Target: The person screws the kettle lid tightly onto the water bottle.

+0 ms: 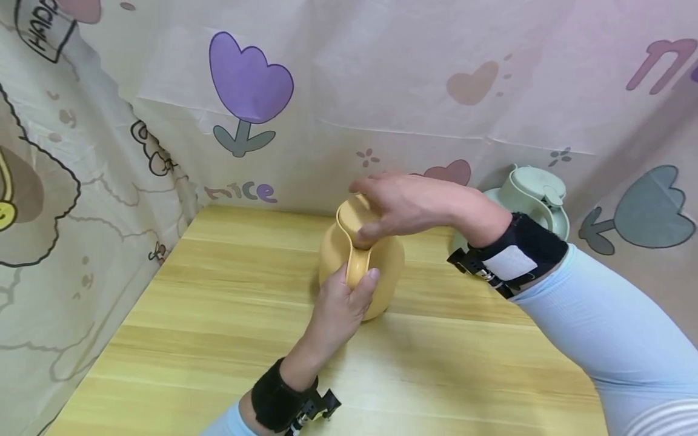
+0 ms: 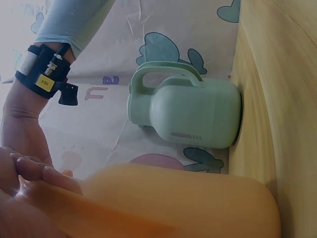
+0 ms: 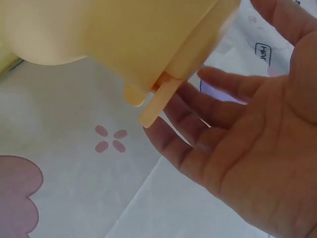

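A yellow vacuum jug [image 1: 390, 272] stands on the wooden table, its handle towards me. My left hand [image 1: 340, 306] grips that handle, the thumb lying along it. Over the jug's round lid [image 1: 353, 213] reaches my right hand [image 1: 403, 203]. In the right wrist view, the right hand [image 3: 247, 134] has its fingers spread and loosely bent beside the lid's edge, some fingertips at a small projecting tab [image 3: 157, 104]. The thumb is apart from the other fingers. From the left wrist view, the jug's yellow body [image 2: 183, 198] fills the bottom, partly behind the left fingers.
A pale green jug [image 1: 537, 181] of similar shape stands at the table's back right, partly hidden by my right forearm; its whole side shows in the left wrist view. A printed cloth [image 1: 349, 79] hangs behind and left of the wooden table [image 1: 218, 339].
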The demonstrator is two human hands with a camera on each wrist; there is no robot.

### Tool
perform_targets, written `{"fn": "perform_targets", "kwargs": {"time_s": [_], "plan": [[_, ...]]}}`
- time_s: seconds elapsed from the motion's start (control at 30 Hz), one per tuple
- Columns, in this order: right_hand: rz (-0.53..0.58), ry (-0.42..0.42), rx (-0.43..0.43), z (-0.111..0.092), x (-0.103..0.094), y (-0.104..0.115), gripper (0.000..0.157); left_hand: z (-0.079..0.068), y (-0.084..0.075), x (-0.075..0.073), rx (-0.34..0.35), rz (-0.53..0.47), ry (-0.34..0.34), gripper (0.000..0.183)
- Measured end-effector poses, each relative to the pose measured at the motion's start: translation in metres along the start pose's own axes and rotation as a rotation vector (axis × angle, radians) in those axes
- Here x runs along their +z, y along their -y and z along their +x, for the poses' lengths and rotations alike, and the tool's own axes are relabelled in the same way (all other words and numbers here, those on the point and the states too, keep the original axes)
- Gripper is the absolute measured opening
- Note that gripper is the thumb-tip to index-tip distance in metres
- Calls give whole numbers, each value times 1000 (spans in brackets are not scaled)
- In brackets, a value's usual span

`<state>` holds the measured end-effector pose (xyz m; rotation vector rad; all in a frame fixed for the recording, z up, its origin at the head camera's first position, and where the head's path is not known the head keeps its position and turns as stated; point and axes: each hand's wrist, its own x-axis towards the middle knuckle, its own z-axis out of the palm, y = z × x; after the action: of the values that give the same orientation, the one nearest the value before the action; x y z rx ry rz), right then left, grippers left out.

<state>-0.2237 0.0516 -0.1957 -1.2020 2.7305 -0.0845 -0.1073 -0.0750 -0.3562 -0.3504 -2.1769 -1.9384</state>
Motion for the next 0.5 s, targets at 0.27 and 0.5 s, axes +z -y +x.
{"fn": "perform_targets", "kwargs": {"time_s": [0.27, 0.5], "plan": [[-33, -19, 61, 6, 8, 5, 67, -5, -8, -3, -22, 4, -18, 28], [-74, -12, 241, 9, 7, 5, 81, 0, 2, -2, -17, 57, -6, 37]]}}
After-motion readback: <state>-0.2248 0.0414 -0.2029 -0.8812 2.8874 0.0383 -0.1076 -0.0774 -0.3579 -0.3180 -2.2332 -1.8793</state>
